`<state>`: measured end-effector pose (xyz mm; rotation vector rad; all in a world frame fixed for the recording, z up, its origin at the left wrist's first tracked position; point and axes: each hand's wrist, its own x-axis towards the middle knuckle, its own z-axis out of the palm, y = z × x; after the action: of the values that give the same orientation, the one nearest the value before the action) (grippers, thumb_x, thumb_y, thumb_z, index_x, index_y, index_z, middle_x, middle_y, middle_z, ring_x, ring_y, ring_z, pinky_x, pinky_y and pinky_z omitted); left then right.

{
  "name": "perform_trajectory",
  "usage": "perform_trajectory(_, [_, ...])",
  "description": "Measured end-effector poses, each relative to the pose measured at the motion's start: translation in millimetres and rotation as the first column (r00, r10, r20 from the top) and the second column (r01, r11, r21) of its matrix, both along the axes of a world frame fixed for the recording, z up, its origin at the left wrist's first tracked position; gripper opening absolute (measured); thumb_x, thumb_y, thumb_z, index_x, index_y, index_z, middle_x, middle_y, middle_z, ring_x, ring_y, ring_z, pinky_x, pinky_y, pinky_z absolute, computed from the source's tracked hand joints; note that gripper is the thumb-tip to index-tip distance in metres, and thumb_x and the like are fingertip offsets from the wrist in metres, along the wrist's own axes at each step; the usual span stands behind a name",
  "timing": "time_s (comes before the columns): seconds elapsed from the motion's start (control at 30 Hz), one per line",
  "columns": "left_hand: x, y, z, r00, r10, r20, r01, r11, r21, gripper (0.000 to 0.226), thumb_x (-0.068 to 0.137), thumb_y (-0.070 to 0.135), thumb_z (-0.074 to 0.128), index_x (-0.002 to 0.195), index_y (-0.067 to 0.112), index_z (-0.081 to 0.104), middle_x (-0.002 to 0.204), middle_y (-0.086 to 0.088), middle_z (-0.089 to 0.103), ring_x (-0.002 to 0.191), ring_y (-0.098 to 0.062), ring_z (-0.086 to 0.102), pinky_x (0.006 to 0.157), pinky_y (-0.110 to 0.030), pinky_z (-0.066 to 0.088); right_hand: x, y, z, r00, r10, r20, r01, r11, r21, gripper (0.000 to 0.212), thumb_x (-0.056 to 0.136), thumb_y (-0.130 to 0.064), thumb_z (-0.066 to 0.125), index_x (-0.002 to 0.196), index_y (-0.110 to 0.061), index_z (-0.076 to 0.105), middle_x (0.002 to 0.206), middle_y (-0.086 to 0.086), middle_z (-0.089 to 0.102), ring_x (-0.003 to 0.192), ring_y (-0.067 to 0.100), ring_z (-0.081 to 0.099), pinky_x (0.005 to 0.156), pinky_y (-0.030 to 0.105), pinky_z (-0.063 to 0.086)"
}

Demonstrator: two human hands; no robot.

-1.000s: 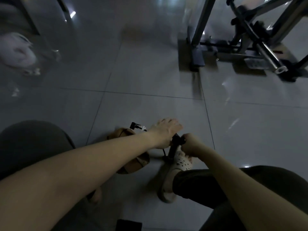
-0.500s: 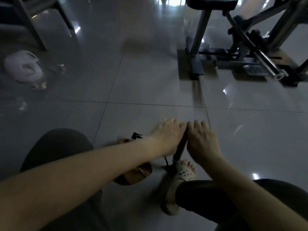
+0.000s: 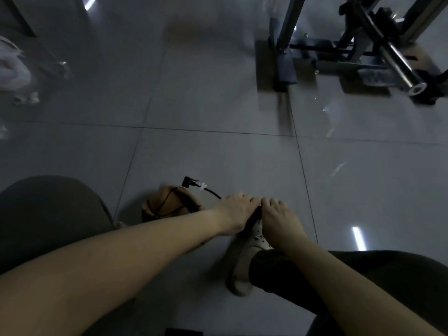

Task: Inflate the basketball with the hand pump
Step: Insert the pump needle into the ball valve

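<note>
Both hands curled over pump handle (image 3: 257, 212); inflation unfinished.
Grip: left hand (image 3: 236, 212) and right hand (image 3: 278, 219) side by side; basketball (image 3: 167, 202) just left of left fingers (image 3: 244, 198) looks saggy, many strokes likely remain.

Your left hand (image 3: 236, 212) and right hand (image 3: 276, 214) cover nearly all of the pump handle (image 3: 257, 212). Your left forearm hides part of the basketball (image 3: 167, 202). White bag (image 3: 12, 69): blurred, cut by the left edge.
</note>
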<state>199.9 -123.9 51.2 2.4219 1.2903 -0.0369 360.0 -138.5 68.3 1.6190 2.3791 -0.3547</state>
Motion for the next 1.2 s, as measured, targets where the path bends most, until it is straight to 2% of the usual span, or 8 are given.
perform_trajectory(0.13, [-10.6, 12.6, 0.8, 0.997, 0.075, 0.011, -0.074, 0.995, -0.066, 0.031, 0.095, 0.031, 0.055, 0.122, 0.018, 0.049, 0.119, -0.006, 0.058, 0.109, -0.027, 0.056, 0.085, -0.038, 0.045, 0.1, -0.1, 13.4, 1.000, -0.008, 0.006, 0.008, 0.999, 0.040, 0.026, 0.091, -0.023, 0.049, 0.116, -0.015, 0.046, 0.116, 0.005, 0.052, 0.107, 0.025, 0.052, 0.091, 0.035, 0.043])
perform_trajectory(0.3, [-48.7, 20.5, 21.2, 0.984, 0.176, 0.042, -0.169, 0.976, -0.136, 0.054, 0.092, 0.053, 0.060, 0.136, 0.024, 0.048, 0.130, 0.002, 0.054, 0.113, -0.018, 0.055, 0.092, -0.036, 0.047, -20.8, 4.4, 37.2, 0.986, 0.017, -0.166, 0.007, 0.990, 0.142, 0.028, 0.094, -0.022, 0.047, 0.121, -0.015, 0.052, 0.115, 0.004, 0.056, 0.103, 0.023, 0.055, 0.089, 0.035, 0.046])
perform_trajectory(0.43, [-97.3, 26.9, 24.4, 0.969, 0.235, -0.080, -0.245, 0.956, -0.159, 0.039, 0.093, 0.049, 0.061, 0.120, 0.022, 0.056, 0.121, 0.000, 0.055, 0.107, -0.023, 0.055, 0.091, -0.041, 0.049, -62.3, 23.1, 39.1, 0.970, 0.055, -0.235, -0.037, 0.996, 0.080, 0.027, 0.097, -0.021, 0.048, 0.122, -0.013, 0.053, 0.115, 0.006, 0.057, 0.101, 0.026, 0.055, 0.086, 0.036, 0.047])
perform_trajectory(0.63, [-166.6, 39.2, -9.3, 0.904, 0.371, -0.212, -0.405, 0.901, -0.153, 0.031, 0.091, 0.038, 0.061, 0.114, 0.017, 0.059, 0.118, -0.006, 0.054, 0.108, -0.028, 0.055, 0.089, -0.040, 0.049, -136.4, 60.6, 1.6, 0.975, 0.168, -0.144, -0.174, 0.984, -0.034, 0.020, 0.095, -0.020, 0.046, 0.112, -0.012, 0.052, 0.107, 0.008, 0.055, 0.096, 0.029, 0.054, 0.074, 0.034, 0.037])
perform_trajectory(0.8, [-207.1, 52.4, -62.0, 0.836, 0.458, -0.303, -0.490, 0.871, -0.037, 0.062, 0.086, 0.058, 0.059, 0.135, 0.020, 0.050, 0.133, -0.004, 0.053, 0.127, -0.028, 0.045, 0.112, -0.042, 0.030, -181.1, 98.4, -51.3, 0.961, 0.278, -0.003, -0.274, 0.943, -0.189, 0.040, 0.097, -0.026, 0.045, 0.136, -0.016, 0.043, 0.128, 0.010, 0.050, 0.118, 0.032, 0.049, 0.095, 0.042, 0.042])
perform_trajectory(0.97, [-208.2, 65.2, -130.2, 0.728, 0.639, -0.250, -0.678, 0.726, -0.116, 0.056, 0.087, 0.056, 0.058, 0.128, 0.019, 0.054, 0.128, -0.006, 0.061, 0.120, -0.029, 0.052, 0.104, -0.040, 0.037, -206.4, 148.2, -93.8, 0.953, 0.251, 0.169, -0.198, 0.940, -0.278, 0.019, 0.094, -0.015, 0.052, 0.112, -0.011, 0.057, 0.085, 0.004, 0.050, 0.081, 0.026, 0.054, 0.066, 0.034, 0.046])
perform_trajectory(1.07, [-193.2, 78.9, -155.2, 0.681, 0.716, -0.155, -0.732, 0.657, -0.182, 0.051, 0.088, 0.052, 0.058, 0.126, 0.019, 0.056, 0.124, -0.005, 0.063, 0.118, -0.028, 0.054, 0.103, -0.040, 0.037, -218.2, 171.8, -120.6, 0.963, 0.243, 0.118, -0.198, 0.931, -0.305, 0.021, 0.094, -0.014, 0.053, 0.115, -0.011, 0.055, 0.094, 0.007, 0.056, 0.081, 0.026, 0.056, 0.067, 0.034, 0.049])
perform_trajectory(1.2, [-176.3, 91.2, -173.4, 0.672, 0.730, -0.124, -0.734, 0.633, -0.245, 0.025, 0.089, 0.034, 0.060, 0.108, 0.019, 0.051, 0.107, -0.005, 0.063, 0.102, -0.028, 0.059, 0.085, -0.037, 0.039, -229.8, 185.9, -144.9, 0.962, 0.265, 0.064, -0.217, 0.886, -0.410, 0.022, 0.093, -0.018, 0.057, 0.114, -0.011, 0.060, 0.104, 0.011, 0.065, 0.089, 0.028, 0.063, 0.078, 0.039, 0.057])
